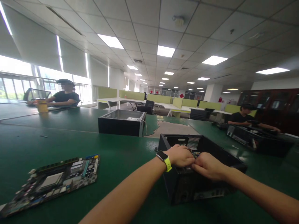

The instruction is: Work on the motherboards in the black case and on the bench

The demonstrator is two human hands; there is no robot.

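Note:
A black computer case [187,189] lies open-side up on the green table in front of me. My left hand [181,155], with a watch [163,158] on its wrist, reaches into it over the near left part. Beside it my right hand [208,166] comes in from the right, its thumb and fingers pinched together close to my left fingertips. Both hands are closed, and what they hold is hidden. A small piece of circuit board [196,153] shows just behind the place where they meet. The perforated panel [193,143] of the case is beyond them.
To the left on the green table [112,174] lies a motherboard [70,174]. Another open case [121,126] stands farther back. At right, a person [243,116] leans over a third case [259,138]. Far left, a second person [66,96] sits near a yellowish container [42,106].

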